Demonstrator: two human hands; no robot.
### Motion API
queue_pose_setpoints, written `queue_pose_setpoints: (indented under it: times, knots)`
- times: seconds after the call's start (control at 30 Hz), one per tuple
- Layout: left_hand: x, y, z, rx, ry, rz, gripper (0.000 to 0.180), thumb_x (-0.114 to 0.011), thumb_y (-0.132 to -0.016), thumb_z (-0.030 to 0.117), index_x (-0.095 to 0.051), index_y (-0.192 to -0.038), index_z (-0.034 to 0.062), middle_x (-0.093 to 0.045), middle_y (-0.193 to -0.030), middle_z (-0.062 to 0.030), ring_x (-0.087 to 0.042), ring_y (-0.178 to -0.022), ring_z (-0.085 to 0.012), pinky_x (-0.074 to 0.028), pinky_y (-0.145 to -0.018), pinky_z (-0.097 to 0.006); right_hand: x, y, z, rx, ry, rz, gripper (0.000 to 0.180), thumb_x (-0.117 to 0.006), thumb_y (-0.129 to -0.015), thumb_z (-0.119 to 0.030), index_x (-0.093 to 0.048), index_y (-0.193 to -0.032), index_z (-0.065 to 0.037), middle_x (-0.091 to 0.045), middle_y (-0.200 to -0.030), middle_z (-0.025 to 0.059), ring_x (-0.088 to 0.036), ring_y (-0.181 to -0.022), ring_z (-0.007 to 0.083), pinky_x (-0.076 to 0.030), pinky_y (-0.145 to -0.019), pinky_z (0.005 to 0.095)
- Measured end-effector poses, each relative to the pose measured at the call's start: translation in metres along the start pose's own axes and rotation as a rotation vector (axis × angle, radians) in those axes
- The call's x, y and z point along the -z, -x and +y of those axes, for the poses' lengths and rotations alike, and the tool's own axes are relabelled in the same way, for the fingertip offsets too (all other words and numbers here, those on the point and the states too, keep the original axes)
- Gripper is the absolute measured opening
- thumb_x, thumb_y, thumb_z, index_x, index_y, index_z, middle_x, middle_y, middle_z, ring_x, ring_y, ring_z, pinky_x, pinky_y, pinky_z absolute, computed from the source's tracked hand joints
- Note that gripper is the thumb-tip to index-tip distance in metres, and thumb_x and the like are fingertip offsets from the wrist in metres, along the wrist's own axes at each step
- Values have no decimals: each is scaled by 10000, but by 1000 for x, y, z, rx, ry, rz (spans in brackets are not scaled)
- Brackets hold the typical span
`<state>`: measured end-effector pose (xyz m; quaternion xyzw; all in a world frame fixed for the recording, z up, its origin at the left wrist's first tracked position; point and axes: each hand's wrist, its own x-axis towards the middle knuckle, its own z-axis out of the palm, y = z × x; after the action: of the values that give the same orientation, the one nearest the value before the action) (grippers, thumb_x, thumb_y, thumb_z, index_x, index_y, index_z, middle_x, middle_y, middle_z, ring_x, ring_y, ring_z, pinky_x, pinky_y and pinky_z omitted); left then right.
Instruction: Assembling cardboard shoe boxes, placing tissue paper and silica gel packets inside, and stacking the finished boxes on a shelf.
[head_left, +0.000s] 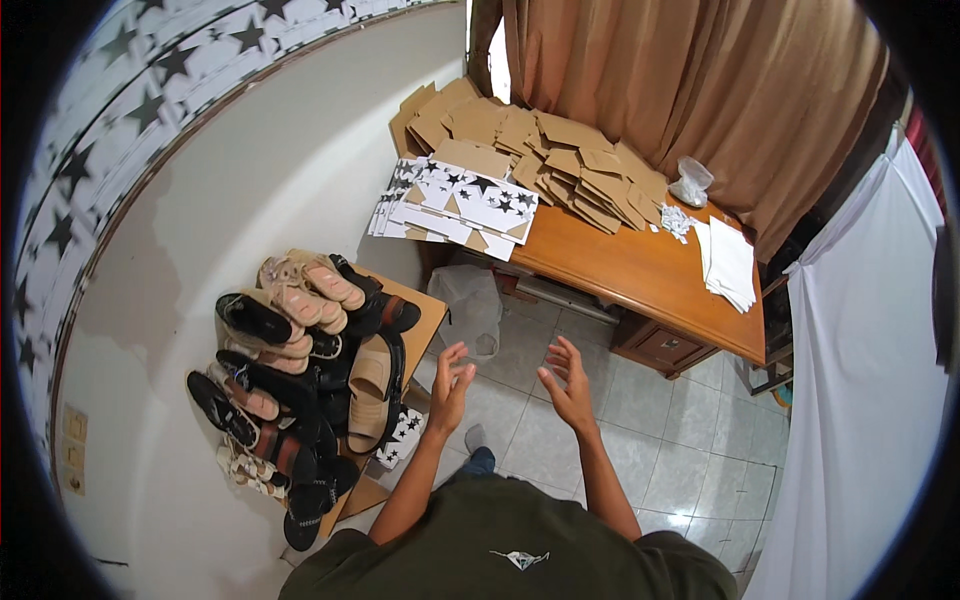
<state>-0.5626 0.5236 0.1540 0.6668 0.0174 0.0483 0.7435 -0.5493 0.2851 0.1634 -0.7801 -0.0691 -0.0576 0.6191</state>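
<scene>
Both my hands are raised in front of me over the tiled floor, apart from each other and holding nothing. My left hand (450,390) has its fingers spread and slightly curled; it is nearest to the small table with the shoes and to a pair of beige sandals (370,390) at that table's edge. My right hand (568,385) is likewise open, palm turned inward, below the front of the wooden desk (610,265). A heap of sandals and shoes (300,370), black, beige and pink, covers the small table (425,320) on my left.
On the desk lie folded brown cardboard pieces (570,165), star-printed white cardboard sheets (465,205), small white packets (677,222), white paper sheets (728,265) and a clear plastic bag (691,182). Another plastic bag (470,308) is under the desk. A white cloth (850,350) hangs at right.
</scene>
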Motion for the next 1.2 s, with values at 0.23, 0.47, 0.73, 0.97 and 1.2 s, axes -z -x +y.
queue_pose_setpoints:
  times: [0.23,0.47,0.73,0.97,1.2]
  knots:
    - [12,-141,-28,86,-53,10,548,-598,-1008,319,-419,-1458,64,-504,-1413,-190,-567,-1149,-239,-456,-993,-380,-6,-138,51,-26,89,-21,682,-722,-937,-303,-404,-1495,-72,-578,-1354,200,-616,-1167,309,-495,-980,443]
    - [8,-252,-55,127,-133,59,539,-541,-1018,389,-419,-1476,134,-533,-1407,-121,-612,-1122,-195,-466,-902,-350,-12,-254,102,-66,118,-73,687,-717,-938,-315,-402,-1494,-60,-583,-1339,207,-628,-1141,316,-499,-961,435]
    - [-22,-385,-117,179,-256,158,506,-601,-998,336,-470,-1443,134,-582,-1326,-96,-626,-1068,-178,-498,-831,-332,-11,-396,181,-102,88,-180,648,-713,-942,-277,-420,-1470,-41,-607,-1265,189,-629,-1080,280,-531,-901,399]
    - [-67,-469,-146,101,-537,152,471,-700,-942,208,-535,-1351,44,-580,-1303,-190,-619,-1066,-280,-503,-915,-398,-10,-498,270,-217,64,-309,608,-713,-928,-236,-443,-1414,10,-632,-1155,210,-659,-967,257,-552,-828,383]
    - [-82,-513,-147,20,-1114,-53,522,-689,-883,215,-521,-1372,142,-422,-1527,-109,-333,-1469,-307,-211,-1133,-654,-26,-535,300,-474,173,-133,479,-754,-880,-194,-587,-1272,25,-682,-942,110,-652,-865,180,-539,-796,326]
